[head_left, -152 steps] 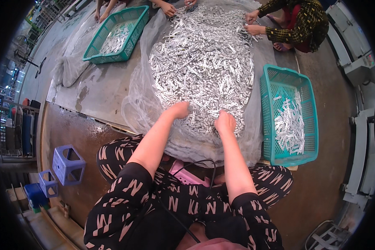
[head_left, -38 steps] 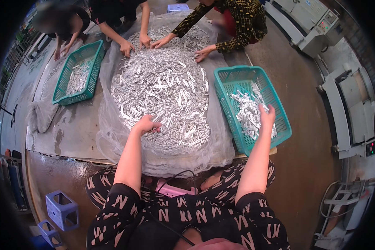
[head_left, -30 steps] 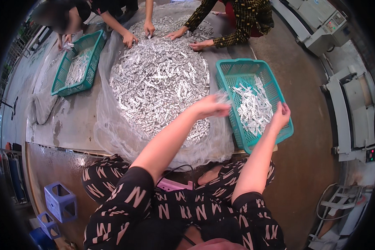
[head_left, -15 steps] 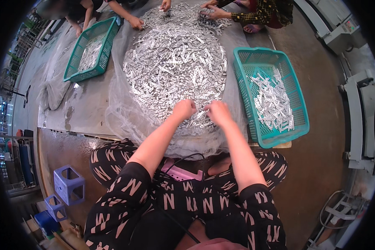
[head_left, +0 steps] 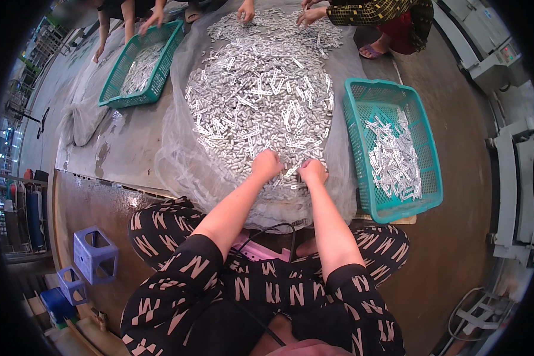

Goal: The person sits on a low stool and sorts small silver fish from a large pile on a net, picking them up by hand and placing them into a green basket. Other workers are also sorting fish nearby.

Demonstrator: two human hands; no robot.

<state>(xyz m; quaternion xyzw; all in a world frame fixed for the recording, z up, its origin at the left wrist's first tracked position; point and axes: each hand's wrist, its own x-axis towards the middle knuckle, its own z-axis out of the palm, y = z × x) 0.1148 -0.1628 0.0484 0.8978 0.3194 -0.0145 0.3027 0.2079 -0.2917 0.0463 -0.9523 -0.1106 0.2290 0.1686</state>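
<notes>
A wide pile of small grey metal pieces (head_left: 243, 142) lies before me, with pale flat strips with holes (head_left: 292, 113) scattered over it. At the pile's near edge, my left hand (head_left: 267, 164) is closed, thumb and fingers together; anything between them is too small to make out. My right hand (head_left: 314, 172) is beside it to the right, its fingers curled in a pinch. A pale strip (head_left: 291, 171) is right by its fingertips, but I cannot tell whether they grip it.
A green basket (head_left: 391, 212) with flat strips stands to the right, another (head_left: 102, 102) at far left. Clear plastic sheeting (head_left: 178, 160) spreads under the pile. Co-workers' hands (head_left: 247, 10) reach in from the far side. Purple stools (head_left: 95, 255) stand at lower left.
The whole view has shifted slightly, so the pile and right basket sit lower and further right. My right hand's fingers are more curled. A co-worker's hand is now over the far-left basket's rim.
</notes>
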